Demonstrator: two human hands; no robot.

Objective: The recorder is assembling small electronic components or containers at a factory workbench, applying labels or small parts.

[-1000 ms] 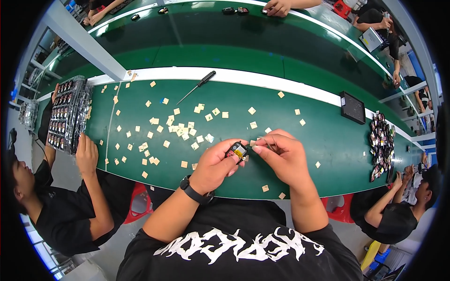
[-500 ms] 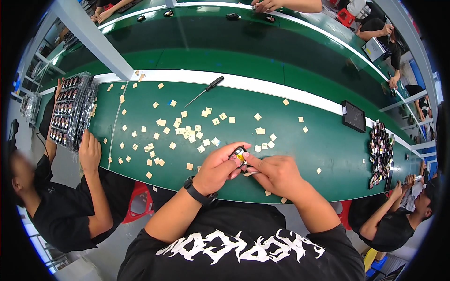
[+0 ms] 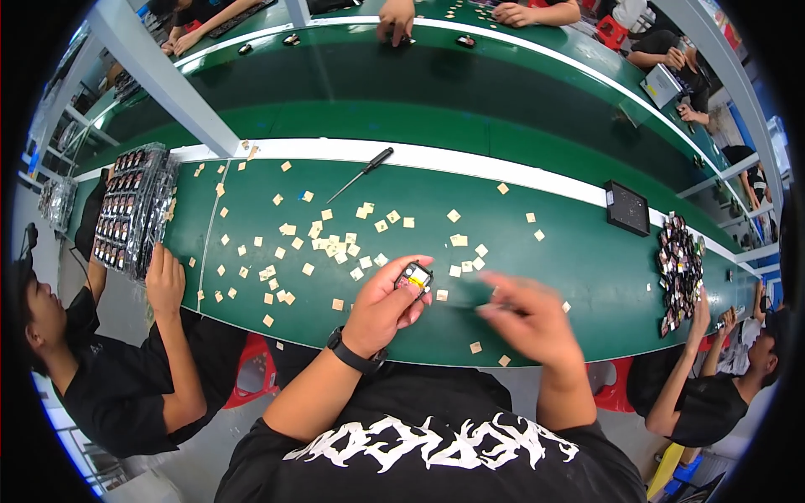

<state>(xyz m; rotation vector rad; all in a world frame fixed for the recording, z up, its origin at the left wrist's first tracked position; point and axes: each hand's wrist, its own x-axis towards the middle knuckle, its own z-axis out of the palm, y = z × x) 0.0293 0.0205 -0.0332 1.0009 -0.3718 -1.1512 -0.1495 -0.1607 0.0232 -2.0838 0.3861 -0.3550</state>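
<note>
A small black electronic device (image 3: 418, 274) with a white and yellow face rests in my left hand (image 3: 379, 308). The thumb lies across its lower part and the fingers curl beneath it. To the right of the device, and apart from it, my right hand (image 3: 537, 318) hovers over the green table (image 3: 411, 331). Motion smears its fingers, so whether anything is between them cannot be made out. Small pale yellow squares (image 3: 332, 246) lie scattered ahead of and around both hands.
A black screwdriver (image 3: 369, 169) lies beyond the squares. At the right stand a shallow black box (image 3: 627, 210) and a pile of small dark devices (image 3: 677, 264). Clear trays of devices (image 3: 126, 210) are stacked at the left, beside a co-worker's hand (image 3: 165, 281). Other people work across the belt.
My right hand has come away from the device and moved right, while my left hand keeps hold of it. Across the belt, a co-worker's hand now reaches down to a small dark item.
</note>
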